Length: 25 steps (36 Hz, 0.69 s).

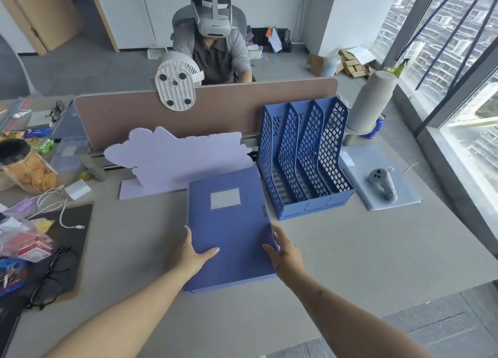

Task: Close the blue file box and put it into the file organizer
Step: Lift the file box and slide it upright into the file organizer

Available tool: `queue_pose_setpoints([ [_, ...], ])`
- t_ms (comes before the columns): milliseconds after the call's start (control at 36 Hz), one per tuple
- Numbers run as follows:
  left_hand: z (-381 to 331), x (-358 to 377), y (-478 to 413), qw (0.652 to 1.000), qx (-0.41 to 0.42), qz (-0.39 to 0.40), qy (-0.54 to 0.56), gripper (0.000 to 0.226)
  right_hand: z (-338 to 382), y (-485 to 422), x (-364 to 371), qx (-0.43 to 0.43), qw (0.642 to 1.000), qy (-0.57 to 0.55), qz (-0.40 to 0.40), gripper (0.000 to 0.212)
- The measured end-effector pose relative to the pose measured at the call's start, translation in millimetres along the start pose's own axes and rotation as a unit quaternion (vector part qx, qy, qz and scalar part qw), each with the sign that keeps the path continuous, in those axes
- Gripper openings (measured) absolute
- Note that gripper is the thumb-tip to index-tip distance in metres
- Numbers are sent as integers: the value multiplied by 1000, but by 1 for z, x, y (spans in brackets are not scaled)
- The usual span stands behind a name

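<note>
The blue file box [229,223] lies flat on the grey desk, lid down, with a white label on its cover and a small clasp on its right edge. My left hand [191,252] grips its left edge, thumb on top of the cover. My right hand [284,252] holds the right edge, fingers curled around the side. The blue file organizer [304,155] stands just right of and behind the box, with three empty slots facing me.
A lilac foam board cutout [175,158] leans behind the box against the brown divider [215,107]. A grey controller [382,182] lies on a folder at the right. Glasses [54,277], a cable, snack jar [24,166] and clutter fill the left. A person with a headset sits opposite.
</note>
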<state>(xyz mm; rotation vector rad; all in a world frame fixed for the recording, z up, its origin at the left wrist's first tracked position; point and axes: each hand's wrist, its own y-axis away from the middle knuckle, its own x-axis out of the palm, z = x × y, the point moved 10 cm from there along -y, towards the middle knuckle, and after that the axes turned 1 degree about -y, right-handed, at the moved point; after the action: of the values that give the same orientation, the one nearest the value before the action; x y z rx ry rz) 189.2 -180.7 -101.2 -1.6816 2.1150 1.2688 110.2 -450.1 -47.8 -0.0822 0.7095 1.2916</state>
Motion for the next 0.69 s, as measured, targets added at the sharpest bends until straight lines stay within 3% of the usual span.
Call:
queue_pose_setpoints([
  [306,-16,2,6,995,-1,-47,-83,123,-33,-15,5,88,996,-7,29,64],
  [694,-17,0,7,991,1,-69,-111,126,-52,-18,8,97,995,-11,24,64],
])
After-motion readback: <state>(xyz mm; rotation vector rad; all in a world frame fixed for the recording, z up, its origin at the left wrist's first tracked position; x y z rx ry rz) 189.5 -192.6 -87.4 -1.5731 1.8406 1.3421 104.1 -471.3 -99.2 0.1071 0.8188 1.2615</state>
